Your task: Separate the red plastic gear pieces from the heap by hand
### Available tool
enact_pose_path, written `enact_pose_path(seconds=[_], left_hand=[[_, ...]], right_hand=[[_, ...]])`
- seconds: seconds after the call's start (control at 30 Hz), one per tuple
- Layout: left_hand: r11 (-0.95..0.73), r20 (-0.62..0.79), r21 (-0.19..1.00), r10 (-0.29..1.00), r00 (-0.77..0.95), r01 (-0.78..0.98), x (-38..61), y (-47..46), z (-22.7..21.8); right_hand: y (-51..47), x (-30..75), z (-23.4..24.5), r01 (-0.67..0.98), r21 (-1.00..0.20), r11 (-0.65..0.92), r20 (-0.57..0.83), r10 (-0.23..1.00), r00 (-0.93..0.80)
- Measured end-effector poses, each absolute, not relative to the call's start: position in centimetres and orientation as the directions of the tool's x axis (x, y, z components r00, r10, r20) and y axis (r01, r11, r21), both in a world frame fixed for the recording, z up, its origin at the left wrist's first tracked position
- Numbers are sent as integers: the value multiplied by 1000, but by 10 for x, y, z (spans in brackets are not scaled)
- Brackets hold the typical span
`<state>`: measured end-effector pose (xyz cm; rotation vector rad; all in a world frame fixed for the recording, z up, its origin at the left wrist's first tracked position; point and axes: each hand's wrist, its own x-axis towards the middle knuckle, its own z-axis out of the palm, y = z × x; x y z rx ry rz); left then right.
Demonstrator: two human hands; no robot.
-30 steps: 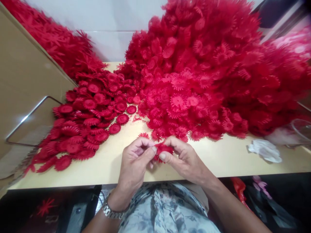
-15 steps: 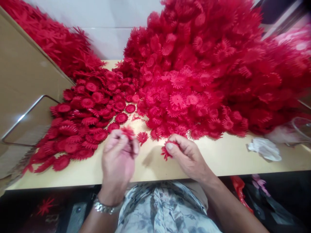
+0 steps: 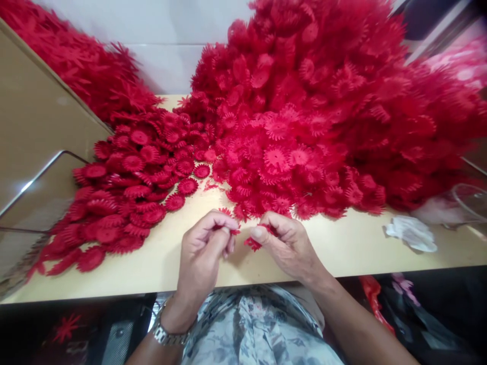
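Note:
My left hand (image 3: 203, 248) and my right hand (image 3: 287, 243) are held close together over the front of a pale wooden table (image 3: 342, 248). The left hand's fingers pinch a small red plastic flower piece (image 3: 230, 230). My right hand pinches another red flower piece (image 3: 254, 243), which sticks out below its thumb. A huge heap of red plastic flower pieces (image 3: 323, 111) rises just behind both hands. A flatter pile of red flower discs (image 3: 129, 187) lies to the left of my left hand.
A brown cardboard panel (image 3: 34, 121) leans at the left, with a metal wire frame (image 3: 34, 182) beside it. A crumpled white scrap (image 3: 411, 233) lies at the right, near a clear container rim (image 3: 472, 197). More red pieces (image 3: 76, 61) are heaped at the back left.
My left hand went out to the left pile with a red piece, then came back to the middle with a piece pinched. The right hand kept its piece and stayed nearly still.

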<state>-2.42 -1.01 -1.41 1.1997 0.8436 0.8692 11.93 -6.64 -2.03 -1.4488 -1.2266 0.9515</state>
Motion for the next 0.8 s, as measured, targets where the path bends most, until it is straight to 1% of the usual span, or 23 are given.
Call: enact_pose_path(seconds=[0.13, 0.23, 0.3, 0.4, 0.5, 0.57, 0.63, 0.73, 0.8], left_hand=[[74, -62, 997, 811, 582, 4, -23, -10, -6], [81, -85, 996, 774, 627, 36, -21, -10, -2], [94, -96, 995, 777, 622, 36, -20, -10, -3], [118, -132, 991, 812, 568, 61, -21, -12, -9], [166, -169, 985, 840, 516, 53, -22, -12, -16], [194, -175, 981, 839, 515, 18, -24, -13, -17], [179, -149, 984, 821, 550, 0, -25, -13, -13], [83, -90, 996, 777, 624, 40, -24, -15, -8], [39, -79, 996, 761, 644, 76, -23, -15, -6]], right_hand=[[-66, 118, -22, 170, -985, -21, 3, 990, 143], [-66, 118, -24, 99, -995, -26, -16, 995, 101], [-67, 119, -24, 42, -999, -31, -28, 998, 61], [-68, 119, -19, -29, -999, -40, -40, 999, 0], [-70, 119, -15, -53, -997, -48, -46, 998, -38], [-71, 120, -15, -38, -998, -55, -54, 998, -16], [-71, 119, -18, -8, -998, -62, -62, 997, 50], [-69, 118, -23, 41, -997, -59, -53, 989, 138], [-67, 117, -25, 45, -998, -48, -42, 989, 141]])
